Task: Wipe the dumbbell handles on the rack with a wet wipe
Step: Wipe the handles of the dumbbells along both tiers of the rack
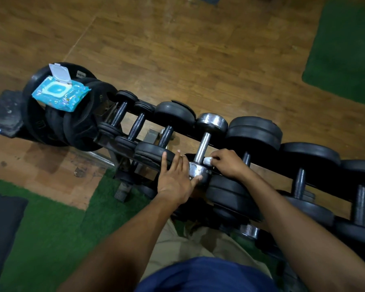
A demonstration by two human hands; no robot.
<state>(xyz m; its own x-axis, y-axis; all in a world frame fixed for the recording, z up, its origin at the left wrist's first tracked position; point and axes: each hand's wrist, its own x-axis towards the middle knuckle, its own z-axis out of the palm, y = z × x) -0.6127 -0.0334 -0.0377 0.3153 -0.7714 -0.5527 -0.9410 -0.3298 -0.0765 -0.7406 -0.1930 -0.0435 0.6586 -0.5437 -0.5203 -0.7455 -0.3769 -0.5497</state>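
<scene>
Your arms are bare to the frame edge, no sleeves in view. Left hand (175,178) has a ring on one finger; right hand (228,165) shows none. You're wearing a navy top (204,275) and khaki trousers (177,245).

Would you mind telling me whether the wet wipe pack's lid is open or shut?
Open: the wet wipe pack has its white flip lid standing up.

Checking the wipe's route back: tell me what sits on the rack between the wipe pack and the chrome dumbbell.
In the head view, three black dumbbells lie between the wipe pack and the chrome dumbbell.
</scene>
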